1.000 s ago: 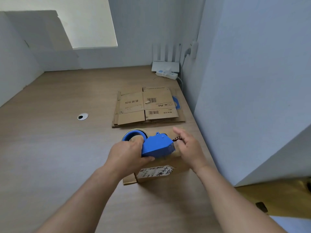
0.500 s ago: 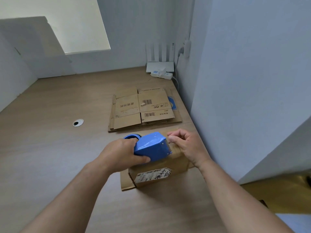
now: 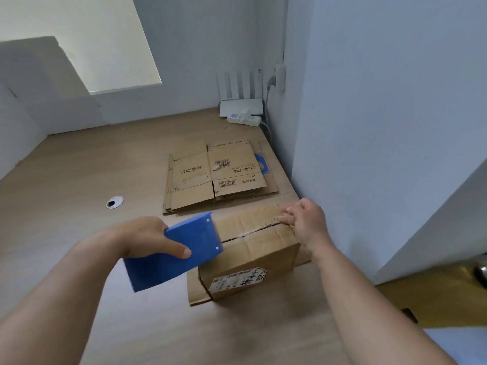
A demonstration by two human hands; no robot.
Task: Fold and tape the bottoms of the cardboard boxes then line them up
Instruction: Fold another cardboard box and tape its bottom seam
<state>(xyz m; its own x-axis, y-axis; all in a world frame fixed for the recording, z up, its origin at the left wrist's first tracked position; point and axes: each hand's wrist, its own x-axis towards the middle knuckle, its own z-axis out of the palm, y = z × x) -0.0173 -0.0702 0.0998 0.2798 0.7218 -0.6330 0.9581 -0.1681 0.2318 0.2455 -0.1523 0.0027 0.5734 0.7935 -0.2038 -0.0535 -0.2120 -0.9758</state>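
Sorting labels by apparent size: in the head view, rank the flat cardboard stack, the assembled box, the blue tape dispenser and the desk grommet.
Tied first: assembled box and flat cardboard stack look alike.
Next: blue tape dispenser, enlarged by nearness.
Smallest: desk grommet.

Soft, cool daylight, fairly dim; one bright patch on the far wall (image 3: 87, 35). The box (image 3: 253, 248) casts a faint shadow on the table (image 3: 79, 167). Wide-angle bending curves the edges.

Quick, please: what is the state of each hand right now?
Left hand: grips the blue tape dispenser.
Right hand: curled fingers press the cardboard box at its seam end; whether they pinch anything cannot be told.
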